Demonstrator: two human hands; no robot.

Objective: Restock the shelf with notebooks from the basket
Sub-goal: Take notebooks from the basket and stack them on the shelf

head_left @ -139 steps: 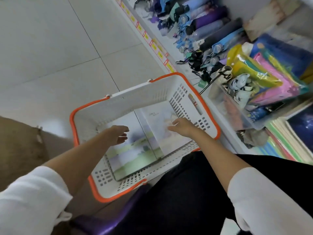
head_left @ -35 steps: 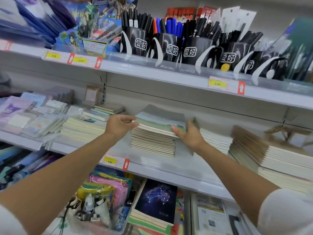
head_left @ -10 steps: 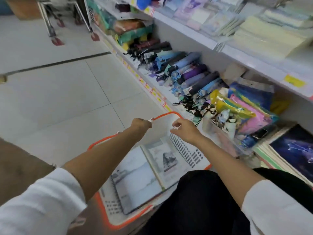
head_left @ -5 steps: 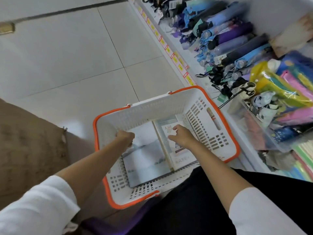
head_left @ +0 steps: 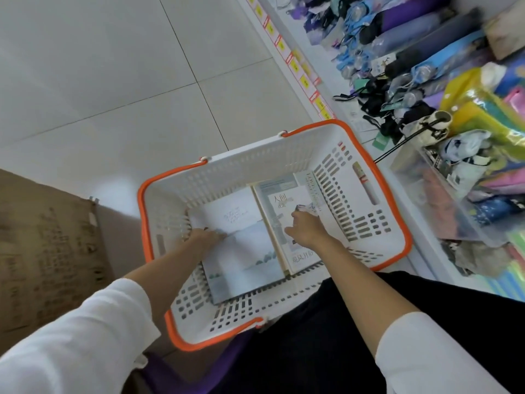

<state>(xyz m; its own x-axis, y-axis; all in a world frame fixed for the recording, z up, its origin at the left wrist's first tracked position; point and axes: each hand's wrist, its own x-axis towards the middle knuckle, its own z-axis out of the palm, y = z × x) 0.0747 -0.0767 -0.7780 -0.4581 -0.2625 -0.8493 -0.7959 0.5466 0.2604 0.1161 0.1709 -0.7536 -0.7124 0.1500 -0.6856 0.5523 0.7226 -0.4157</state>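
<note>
**Both hands down in the basket, going for the next notebooks**

Our left hand (head_left: 205, 239) sits at the outer edge of the left notebook (head_left: 241, 251), fingers curled down over the side — looks like we're hooking under it, though we can't tell whether anything is actually pinched yet. Our right hand (head_left: 306, 226) lies flat on the right notebook (head_left: 287, 211), fingers loosely spread and pressing on the cover, gripping nothing.

The two notebooks lie side by side on the floor of the basket (head_left: 397, 223), touching along their inner edges; the right one seems to sit on more of the same.

What could go wrong: the covers look smooth and a bit glossy, so a flat palm could just slide instead of lifting. The books are thin and floppy-looking — grabbing one edge only could bend a cover or fan the pages. A corner could also snag in the slotted plastic wall on the way out.

The basket is white perforated plastic with an orange rim, on pale tile beside a bottom shelf of folded umbrellas (head_left: 412, 52).
</note>
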